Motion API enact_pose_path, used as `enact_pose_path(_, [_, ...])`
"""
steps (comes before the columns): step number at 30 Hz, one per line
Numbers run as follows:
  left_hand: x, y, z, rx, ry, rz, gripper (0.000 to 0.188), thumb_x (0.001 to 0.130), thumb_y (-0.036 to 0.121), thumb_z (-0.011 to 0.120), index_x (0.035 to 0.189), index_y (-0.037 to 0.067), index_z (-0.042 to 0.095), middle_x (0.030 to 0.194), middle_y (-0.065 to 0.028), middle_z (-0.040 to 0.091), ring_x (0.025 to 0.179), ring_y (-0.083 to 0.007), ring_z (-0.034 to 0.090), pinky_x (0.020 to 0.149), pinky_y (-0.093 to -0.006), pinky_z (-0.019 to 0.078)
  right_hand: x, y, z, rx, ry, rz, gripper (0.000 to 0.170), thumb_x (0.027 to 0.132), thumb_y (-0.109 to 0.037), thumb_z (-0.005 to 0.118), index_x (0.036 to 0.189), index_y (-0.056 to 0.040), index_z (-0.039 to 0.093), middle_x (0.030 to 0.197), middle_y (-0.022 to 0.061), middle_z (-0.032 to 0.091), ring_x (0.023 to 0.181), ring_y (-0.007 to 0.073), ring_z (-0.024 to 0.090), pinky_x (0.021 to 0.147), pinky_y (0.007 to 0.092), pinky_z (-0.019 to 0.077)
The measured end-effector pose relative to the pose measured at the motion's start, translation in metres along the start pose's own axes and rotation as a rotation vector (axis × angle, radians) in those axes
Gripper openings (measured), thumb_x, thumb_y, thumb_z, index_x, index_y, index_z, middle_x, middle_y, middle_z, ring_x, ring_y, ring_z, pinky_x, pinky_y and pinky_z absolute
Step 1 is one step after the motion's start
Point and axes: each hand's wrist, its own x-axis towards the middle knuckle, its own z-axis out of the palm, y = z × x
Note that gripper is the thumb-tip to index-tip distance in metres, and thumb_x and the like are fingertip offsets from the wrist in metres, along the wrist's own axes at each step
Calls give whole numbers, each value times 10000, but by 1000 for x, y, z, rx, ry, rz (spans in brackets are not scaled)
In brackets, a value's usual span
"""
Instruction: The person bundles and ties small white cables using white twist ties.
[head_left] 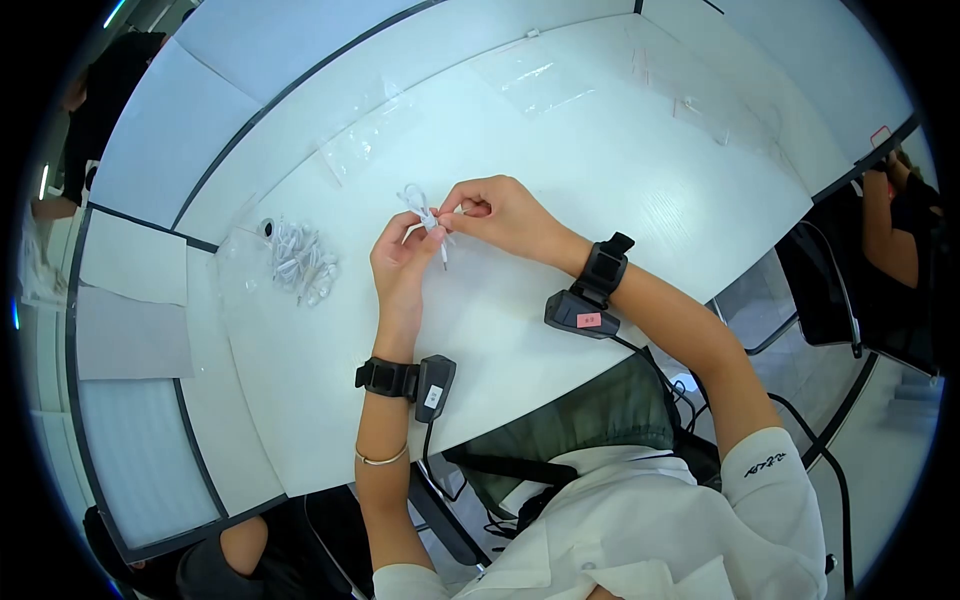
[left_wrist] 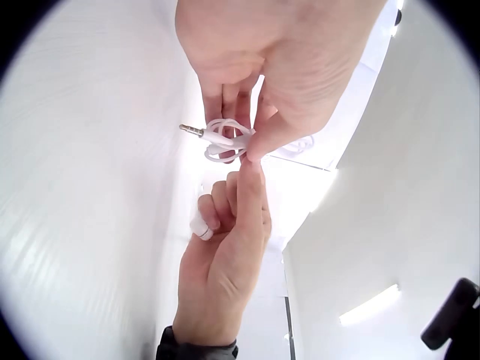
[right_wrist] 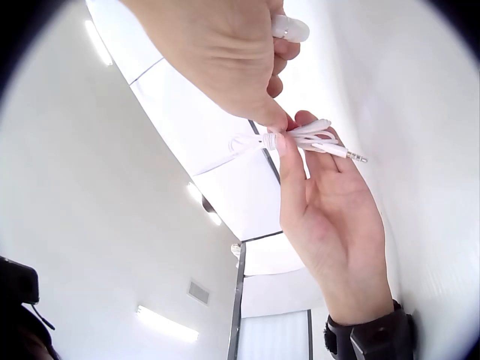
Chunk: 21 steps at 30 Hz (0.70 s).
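Observation:
A white earphone cable (head_left: 414, 202) is wound into a small bundle between my two hands over the table. My left hand (head_left: 398, 262) pinches the bundle between thumb and fingers. My right hand (head_left: 512, 218) meets it there, thumb and forefinger pinching at the tight wraps round the bundle's middle, as the right wrist view shows. The metal-tipped plug (left_wrist: 192, 130) sticks out from one end, beside the left fingers. Thin loops (right_wrist: 244, 144) stand out at the other end. A small white rounded piece (right_wrist: 291, 28) sits at the curled other fingers of my right hand.
On the white table (head_left: 620, 230), a pile of white bundled cables (head_left: 300, 262) lies to the left. Clear plastic bags (head_left: 365, 140) are spread toward the back, with another clear bag (head_left: 705, 115) at the back right. Low white panels (head_left: 290, 120) border the table.

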Motion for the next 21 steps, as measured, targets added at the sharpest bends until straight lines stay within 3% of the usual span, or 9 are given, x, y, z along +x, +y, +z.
enact_pose_path(4, [0,2,0,-2,-3,9,251,814,92,643,1023,-17,555,963,-67,613,888,-122,565,807,-248,412,2,9,2,99,-65,-26,144,835,-127,595,892,-1,632,584,-17,471,553,49,379,522,219,331])
enact_pose_path(10, [3,-2,-3,9,20,9,217,808,78,631,995,-10,564,921,-61,612,858,-123,572,786,-255,418,2,3,0,-35,-73,6,136,848,-125,580,867,10,590,677,20,580,621,58,474,572,208,390])
enact_pose_path(12, [2,1,-1,-15,12,1,205,806,67,626,985,-10,565,915,-63,611,854,-122,572,782,-254,418,3,6,4,29,-9,-60,162,821,-156,590,827,6,596,612,45,546,553,111,450,528,262,375])
enact_pose_path(16, [4,-1,-3,-9,21,-16,194,815,67,616,983,-15,564,888,-56,607,844,-124,572,770,-250,424,2,4,5,-49,37,-92,149,823,-149,582,809,0,586,688,87,614,610,165,557,573,284,431])
enact_pose_path(19, [5,-2,-4,-1,11,-45,173,815,54,601,971,-11,565,868,-54,601,827,-118,567,756,-243,423,1,2,4,-101,13,-71,134,844,-116,591,860,17,582,720,67,607,621,94,504,576,236,406])
enact_pose_path(21, [5,-3,-4,-20,21,-74,151,818,48,585,956,-11,566,857,-54,597,810,-114,562,747,-242,422,2,2,4,-103,21,-95,130,839,-113,591,855,15,579,717,71,601,619,104,504,579,243,404])
